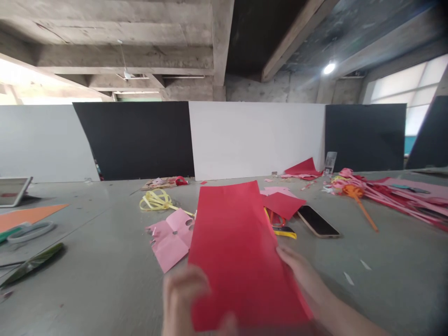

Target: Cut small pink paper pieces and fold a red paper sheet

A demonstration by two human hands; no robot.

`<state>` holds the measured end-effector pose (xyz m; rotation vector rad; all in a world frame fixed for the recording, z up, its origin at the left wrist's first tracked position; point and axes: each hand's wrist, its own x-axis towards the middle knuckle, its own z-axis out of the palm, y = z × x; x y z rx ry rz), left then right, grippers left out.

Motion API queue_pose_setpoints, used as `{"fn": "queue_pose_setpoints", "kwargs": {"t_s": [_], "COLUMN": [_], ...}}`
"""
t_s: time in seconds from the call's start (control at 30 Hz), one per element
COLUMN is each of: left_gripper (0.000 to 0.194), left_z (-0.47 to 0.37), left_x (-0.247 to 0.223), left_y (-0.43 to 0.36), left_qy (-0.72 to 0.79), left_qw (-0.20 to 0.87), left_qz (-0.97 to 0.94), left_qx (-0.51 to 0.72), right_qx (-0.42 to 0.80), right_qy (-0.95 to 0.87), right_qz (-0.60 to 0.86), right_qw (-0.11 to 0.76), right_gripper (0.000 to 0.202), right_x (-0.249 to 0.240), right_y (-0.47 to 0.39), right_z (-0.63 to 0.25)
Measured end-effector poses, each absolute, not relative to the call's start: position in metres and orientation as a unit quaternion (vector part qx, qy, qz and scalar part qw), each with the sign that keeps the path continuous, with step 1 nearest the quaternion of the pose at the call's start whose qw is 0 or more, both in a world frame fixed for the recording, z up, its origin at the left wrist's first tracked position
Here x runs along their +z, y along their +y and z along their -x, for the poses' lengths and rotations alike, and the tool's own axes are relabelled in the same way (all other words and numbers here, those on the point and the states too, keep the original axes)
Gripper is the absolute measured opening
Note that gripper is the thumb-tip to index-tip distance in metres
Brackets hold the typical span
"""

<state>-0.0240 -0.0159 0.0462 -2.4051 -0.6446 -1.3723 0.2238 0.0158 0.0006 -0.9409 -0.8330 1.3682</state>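
Note:
A large sheet of red paper (234,242) is held up in front of me, tilted over the table. My right hand (303,273) grips its right edge, the thumb on the near face and the other fingers hidden behind. At the lower left of the sheet is my left hand (185,294), smeared by motion. Its fingers are bent, with the thumb apart from them, and nothing shows between them. Left of the sheet lies a folded pink paper (171,240) with cut-out holes.
Behind the sheet are red scraps (285,205) and a yellow-and-black tool (285,232). A phone (318,221) lies to the right, near an orange paper flower (360,205) and pink-red strips (395,198). Yellow strips (156,200), scissors (31,232) and a green leaf-shaped piece (35,265) lie leftward.

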Motion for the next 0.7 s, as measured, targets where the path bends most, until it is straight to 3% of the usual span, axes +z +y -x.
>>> {"fn": "queue_pose_setpoints", "kwargs": {"t_s": [0.03,0.1,0.17,0.33,0.47,0.7], "left_gripper": [0.026,0.032,0.051,0.047,0.055,0.035], "left_z": [0.031,0.04,0.042,0.03,0.029,0.035], "left_x": [0.055,0.072,0.085,0.095,0.101,0.116], "left_y": [0.0,0.027,0.044,0.043,0.033,0.009], "left_qy": [-0.276,-0.47,-0.572,-0.501,-0.513,-0.454], "left_qw": [0.132,0.001,-0.229,-0.548,-0.573,-0.524], "left_qz": [0.804,0.639,0.566,0.546,0.511,0.667], "left_qx": [-0.509,-0.609,-0.548,-0.387,-0.383,-0.271], "right_qx": [0.6,0.61,0.6,0.6,0.616,0.57], "right_qy": [-0.347,-0.342,-0.353,-0.405,-0.428,-0.52], "right_qz": [0.392,0.386,0.405,0.398,0.396,0.39], "right_qw": [0.604,0.602,0.592,0.563,0.529,0.502], "right_gripper": [0.028,0.028,0.029,0.029,0.031,0.033], "right_x": [0.0,-0.003,-0.005,-0.007,-0.01,-0.007], "right_y": [0.017,0.018,0.019,0.019,0.021,0.019], "right_z": [-0.223,-0.222,-0.22,-0.216,-0.214,-0.208]}}
